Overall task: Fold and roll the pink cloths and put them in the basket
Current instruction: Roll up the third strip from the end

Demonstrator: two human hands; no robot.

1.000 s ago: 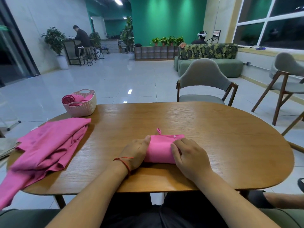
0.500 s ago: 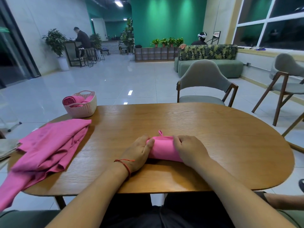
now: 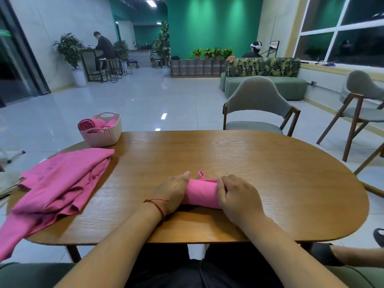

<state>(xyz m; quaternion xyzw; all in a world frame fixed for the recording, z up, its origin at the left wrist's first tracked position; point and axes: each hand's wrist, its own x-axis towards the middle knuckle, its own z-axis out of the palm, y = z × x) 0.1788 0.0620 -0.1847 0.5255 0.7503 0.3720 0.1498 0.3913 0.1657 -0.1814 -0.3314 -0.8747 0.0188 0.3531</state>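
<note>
Head view: looking down over your forearms onto a wooden table (image 3: pixel 259 163).
Basket (image 3: pixel 108 137): pale woven plastic at the far left of the table. It holds pink rolls (image 3: pixel 90 123), at least two, one showing its spiral end.
Rolled pink cloth (image 3: pixel 202 193): lies crosswise near your edge, between your hands, with a small loop sticking up at its far side.
Left hand (image 3: pixel 173 193): fingers curled round the roll's left end, thumb on top.
Right hand (image 3: pixel 236 196): fingers bent over the right end, clamped on it.
Pile of pink cloths (image 3: pixel 62 181): unfolded on the left, draping off the table edge, just short of the basket.
</note>
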